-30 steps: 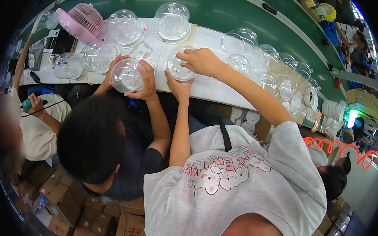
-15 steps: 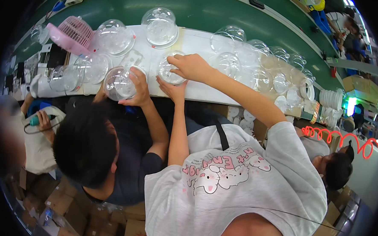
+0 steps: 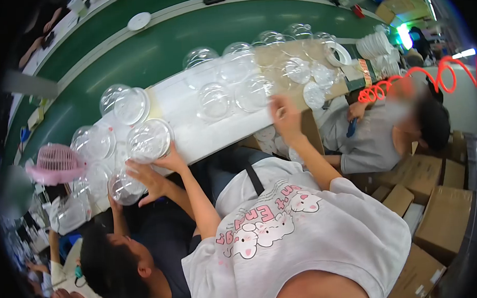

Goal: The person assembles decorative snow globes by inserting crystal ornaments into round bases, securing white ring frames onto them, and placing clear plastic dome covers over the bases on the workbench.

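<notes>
My left hand (image 3: pixel 170 159) grips the lower right edge of a clear plastic dome (image 3: pixel 147 136) on a round white base, which rests on the white work surface (image 3: pixel 186 133). Farther right, my right hand (image 3: pixel 286 117) is raised at the surface's front edge, its fingers bent and smeared by motion. Nearest to it is another clear dome (image 3: pixel 253 94), just left of its fingertips. Whether the right hand holds anything, I cannot tell.
A co-worker on the left has hands around another dome (image 3: pixel 125 188), beside my left hand. More domes stand along the surface, with a pink fan (image 3: pixel 60 163) at left. White rings (image 3: pixel 374 46) are stacked at right near a red coiled hose (image 3: pixel 394 84). Cardboard boxes (image 3: pixel 444 219) fill the lower right.
My view has swung to the right. My right hand has left the dome top and moved right, while my left hand stays at its edge. The co-worker's nearer hand has come off their dome.
</notes>
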Tool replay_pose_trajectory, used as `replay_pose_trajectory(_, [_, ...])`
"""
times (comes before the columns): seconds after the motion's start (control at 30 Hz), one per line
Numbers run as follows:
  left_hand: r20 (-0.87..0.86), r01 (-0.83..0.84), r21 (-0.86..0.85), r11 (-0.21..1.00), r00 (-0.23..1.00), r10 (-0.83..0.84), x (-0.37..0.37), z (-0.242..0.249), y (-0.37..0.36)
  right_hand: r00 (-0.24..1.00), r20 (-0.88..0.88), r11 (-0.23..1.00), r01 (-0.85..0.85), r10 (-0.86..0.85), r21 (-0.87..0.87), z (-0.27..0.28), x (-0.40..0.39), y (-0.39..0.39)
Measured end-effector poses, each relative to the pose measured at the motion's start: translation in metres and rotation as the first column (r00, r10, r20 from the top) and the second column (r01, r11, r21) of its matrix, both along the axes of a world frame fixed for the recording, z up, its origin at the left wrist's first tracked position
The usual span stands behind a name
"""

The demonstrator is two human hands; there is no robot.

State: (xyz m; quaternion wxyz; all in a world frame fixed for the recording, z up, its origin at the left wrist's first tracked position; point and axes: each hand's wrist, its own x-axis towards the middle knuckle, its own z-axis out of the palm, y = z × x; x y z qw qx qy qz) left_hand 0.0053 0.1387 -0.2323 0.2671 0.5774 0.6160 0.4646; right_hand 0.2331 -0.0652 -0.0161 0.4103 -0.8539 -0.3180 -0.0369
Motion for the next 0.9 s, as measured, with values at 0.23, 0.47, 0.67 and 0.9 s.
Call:
replay_pose_trajectory(0.23, [-0.270,0.179,-0.153,0.972,0.938,-0.216,-0.025,0.014,-0.074,0.806,0.450,0.765,0.551,-0.384,-0.334,-0.072,0.177,-0.143])
replay_pose_trajectory(0.47, [0.018,0.420,-0.303,0.855,0.900,-0.436,-0.039,0.069,-0.092,0.970,0.233,0.565,0.234,-0.075,-0.791,-0.105,0.251,-0.177])
replay_pose_trajectory(0.67, [0.084,0.385,-0.354,0.852,0.921,-0.382,-0.051,0.094,-0.093,0.907,0.254,0.705,0.421,-0.336,-0.570,-0.046,0.325,-0.162])
replay_pose_trajectory(0.9, [0.095,0.371,-0.428,0.824,0.925,-0.367,-0.054,0.108,-0.113,0.891,0.303,0.488,0.441,-0.338,-0.754,-0.119,0.455,-0.194])
